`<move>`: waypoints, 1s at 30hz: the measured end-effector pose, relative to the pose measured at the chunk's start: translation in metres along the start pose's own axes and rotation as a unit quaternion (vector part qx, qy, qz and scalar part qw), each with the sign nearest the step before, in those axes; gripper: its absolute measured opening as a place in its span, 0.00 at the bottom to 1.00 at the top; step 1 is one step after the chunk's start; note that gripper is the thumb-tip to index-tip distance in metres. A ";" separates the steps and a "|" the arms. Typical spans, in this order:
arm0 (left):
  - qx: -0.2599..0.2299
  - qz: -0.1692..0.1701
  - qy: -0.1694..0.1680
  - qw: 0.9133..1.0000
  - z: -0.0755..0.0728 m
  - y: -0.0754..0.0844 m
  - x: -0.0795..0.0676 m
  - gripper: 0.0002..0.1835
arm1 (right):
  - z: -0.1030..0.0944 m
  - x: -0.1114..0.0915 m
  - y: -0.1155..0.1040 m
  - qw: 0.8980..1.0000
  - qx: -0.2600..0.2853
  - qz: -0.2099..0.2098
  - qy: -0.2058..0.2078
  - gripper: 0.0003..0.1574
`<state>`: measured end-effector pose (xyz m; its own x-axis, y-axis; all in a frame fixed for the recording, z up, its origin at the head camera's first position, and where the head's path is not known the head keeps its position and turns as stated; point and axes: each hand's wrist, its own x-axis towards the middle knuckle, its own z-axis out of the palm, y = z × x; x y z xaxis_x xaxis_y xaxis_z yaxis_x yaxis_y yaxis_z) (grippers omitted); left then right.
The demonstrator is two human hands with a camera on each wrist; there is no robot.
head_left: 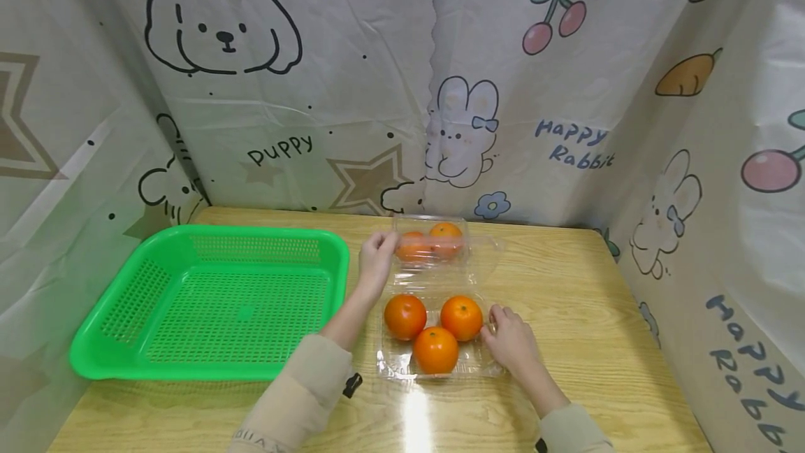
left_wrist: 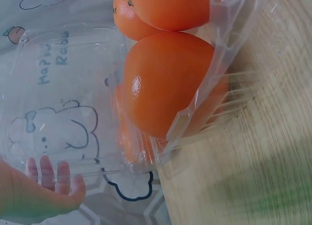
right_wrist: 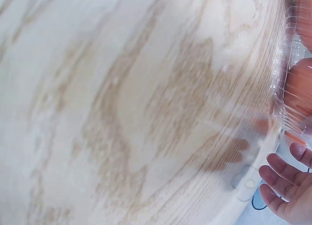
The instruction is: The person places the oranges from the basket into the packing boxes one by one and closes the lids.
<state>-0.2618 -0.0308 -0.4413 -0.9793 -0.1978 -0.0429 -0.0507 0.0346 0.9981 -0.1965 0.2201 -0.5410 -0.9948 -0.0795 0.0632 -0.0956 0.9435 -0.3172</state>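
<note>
A clear plastic clamshell box (head_left: pixel 390 368) sits on the table, its three oranges (head_left: pixel 436 350) loose inside. My left hand (head_left: pixel 376 257) pinches the left edge of the raised lid (head_left: pixel 481 264), thumb on one side and fingers seen through the plastic in the left wrist view. Two more oranges (head_left: pixel 446 240) show farther back, behind or through clear plastic. Beside the box's right wall is my right hand (head_left: pixel 512 341), fingertips right at the rim. In the right wrist view the fingers (right_wrist: pixel 280 183) are spread and loosely bent, next to the ribbed plastic side.
To the left stands a green plastic basket (head_left: pixel 342 278) with a mesh bottom. The wood-grain table (head_left: pixel 566 285) reaches back to a hanging printed cloth (head_left: pixel 352 89), which also closes off both sides.
</note>
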 end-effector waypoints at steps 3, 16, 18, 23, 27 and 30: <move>0.015 0.002 -0.002 1.000 -0.001 0.002 -0.002 0.13 | 0.000 0.000 0.000 1.000 -0.001 0.002 -0.003 0.11; 0.010 0.030 -0.042 0.999 -0.009 0.000 -0.019 0.09 | 0.000 0.001 -0.001 1.000 0.004 0.002 -0.004 0.11; 0.013 0.025 -0.046 0.999 -0.010 -0.002 -0.021 0.09 | -0.001 0.001 -0.001 1.000 0.006 0.003 -0.005 0.10; 0.034 0.031 -0.049 0.998 -0.011 -0.004 -0.028 0.08 | -0.001 0.000 -0.001 1.000 0.009 0.004 -0.005 0.10; 0.037 0.056 -0.059 0.996 -0.012 -0.007 -0.035 0.09 | -0.001 0.000 -0.001 1.000 0.018 0.005 -0.002 0.10; 0.030 0.077 -0.069 0.994 -0.014 -0.012 -0.037 0.09 | -0.002 -0.001 -0.001 0.999 0.032 0.005 0.005 0.09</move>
<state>-0.2218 -0.0373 -0.4508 -0.9938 -0.0488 0.0997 0.0937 0.1127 0.9892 -0.1956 0.2196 -0.5392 -0.9953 -0.0672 0.0696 -0.0886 0.9216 -0.3779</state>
